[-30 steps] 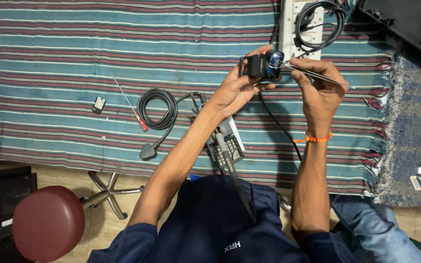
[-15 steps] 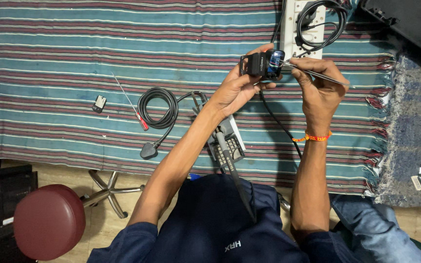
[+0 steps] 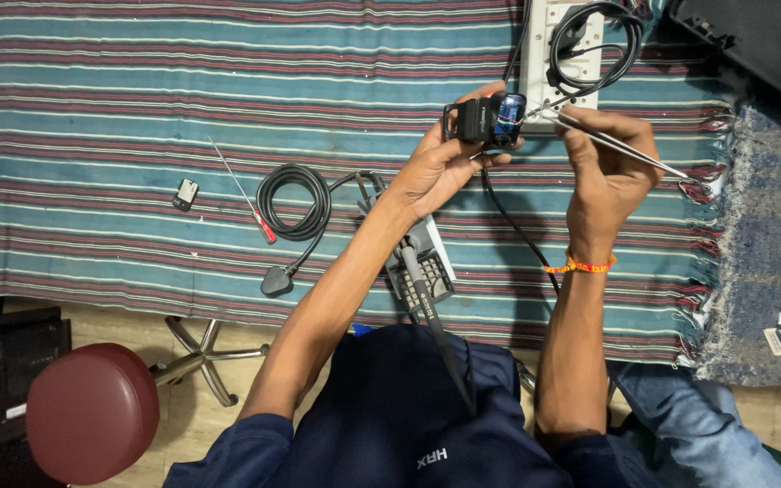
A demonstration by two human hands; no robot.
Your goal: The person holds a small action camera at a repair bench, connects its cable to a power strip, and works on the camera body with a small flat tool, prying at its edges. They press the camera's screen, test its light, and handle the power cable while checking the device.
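Left hand (image 3: 440,167) grips a small black device (image 3: 485,120) near the cloth's (image 3: 92,108) far edge; right hand (image 3: 603,158) pokes tweezers (image 3: 612,142) into it.

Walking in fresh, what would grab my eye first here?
Probably the two hands raised over the striped cloth: the left hand grips a small black and blue device, while the right hand pokes at it with metal tweezers. A coiled black cable lies left of them.

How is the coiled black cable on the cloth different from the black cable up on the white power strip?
The coiled black cable lies in a neat round coil on the striped cloth, its plug loose near the table edge. The cable on the white power strip loops loosely over the strip and appears plugged in. Both are black and untouched by the hands.
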